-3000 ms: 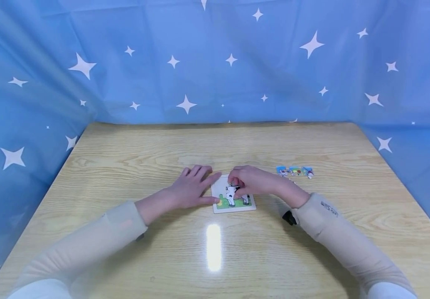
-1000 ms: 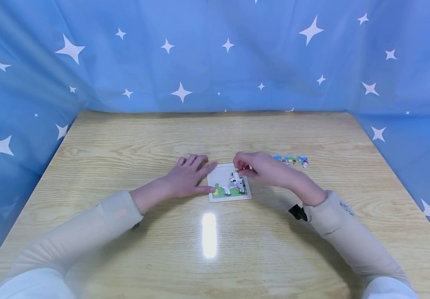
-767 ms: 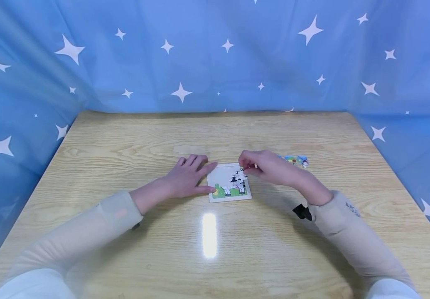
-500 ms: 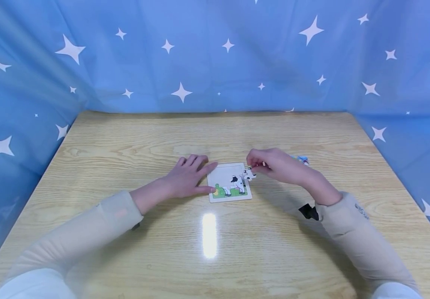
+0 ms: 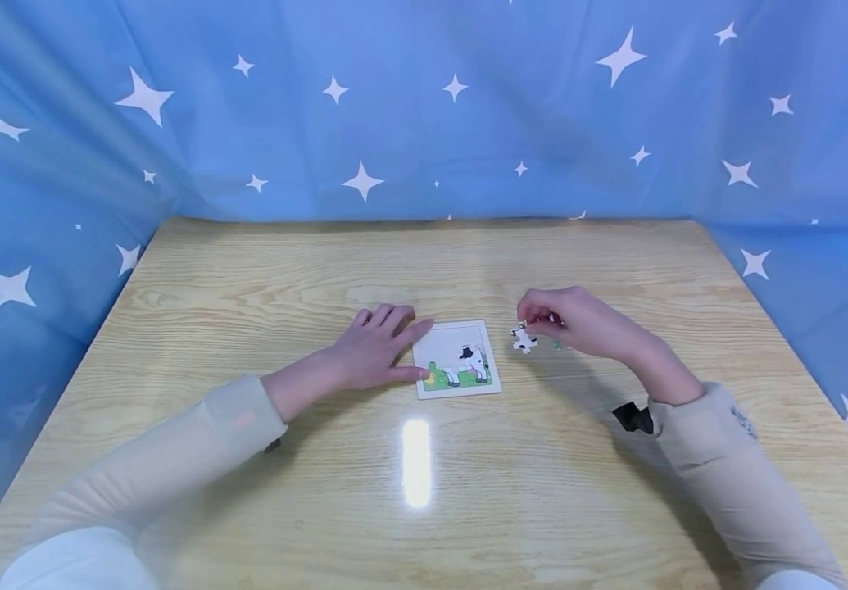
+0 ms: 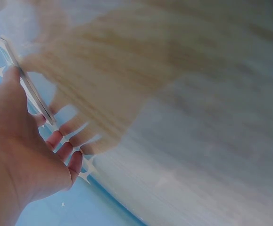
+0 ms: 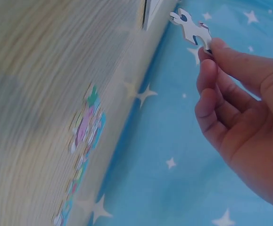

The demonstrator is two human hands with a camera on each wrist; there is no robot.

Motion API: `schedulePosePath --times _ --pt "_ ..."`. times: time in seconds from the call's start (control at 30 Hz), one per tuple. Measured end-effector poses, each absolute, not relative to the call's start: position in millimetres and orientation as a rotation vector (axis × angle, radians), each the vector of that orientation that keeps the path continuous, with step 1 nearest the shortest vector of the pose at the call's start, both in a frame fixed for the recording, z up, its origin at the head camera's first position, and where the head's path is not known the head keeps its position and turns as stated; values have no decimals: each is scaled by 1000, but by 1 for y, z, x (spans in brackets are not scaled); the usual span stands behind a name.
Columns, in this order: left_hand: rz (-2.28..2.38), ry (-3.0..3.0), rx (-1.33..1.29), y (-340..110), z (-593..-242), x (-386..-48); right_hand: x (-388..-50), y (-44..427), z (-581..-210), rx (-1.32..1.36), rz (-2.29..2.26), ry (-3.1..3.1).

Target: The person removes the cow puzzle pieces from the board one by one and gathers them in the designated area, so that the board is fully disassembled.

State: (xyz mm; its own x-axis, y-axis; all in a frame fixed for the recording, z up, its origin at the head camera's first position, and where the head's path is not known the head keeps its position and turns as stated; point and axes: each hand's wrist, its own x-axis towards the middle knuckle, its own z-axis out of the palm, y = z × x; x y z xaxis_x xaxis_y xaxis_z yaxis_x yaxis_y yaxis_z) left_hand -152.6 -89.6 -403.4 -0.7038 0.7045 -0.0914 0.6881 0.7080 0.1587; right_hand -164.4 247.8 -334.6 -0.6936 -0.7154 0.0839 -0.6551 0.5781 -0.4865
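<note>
A white square puzzle board [image 5: 456, 334] lies mid-table; its lower part holds fitted pieces with green grass and a black-and-white cow body [image 5: 473, 365]. The left hand [image 5: 375, 352] rests at the board's left side, thumb and index finger spread on its edge; the left wrist view shows that hand [image 6: 28, 136] against the board [image 6: 30, 89]. Right of the board, the right hand [image 5: 578, 324] pinches a white piece with black patches [image 5: 523, 339] between thumb and index finger. In the right wrist view this piece [image 7: 193, 30] hangs clear of the table, held by the fingertips of the right hand [image 7: 249, 99].
Several colourful loose pieces [image 7: 84, 136] lie on the wooden table [image 5: 306, 270], seen in the right wrist view; the right hand mostly hides them in the head view. A blue curtain with white stars [image 5: 424, 106] hangs behind the table.
The right hand has lifted the black-and-white piece off the board and moved to the right with it, now covering the loose pieces. The left hand has stayed on the board's edge.
</note>
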Motion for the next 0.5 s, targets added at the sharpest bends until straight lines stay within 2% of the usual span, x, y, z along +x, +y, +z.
schedulePosePath --times 0.5 --pt "172 2764 1136 -90 -403 -153 -164 285 -337 -1169 -757 2783"
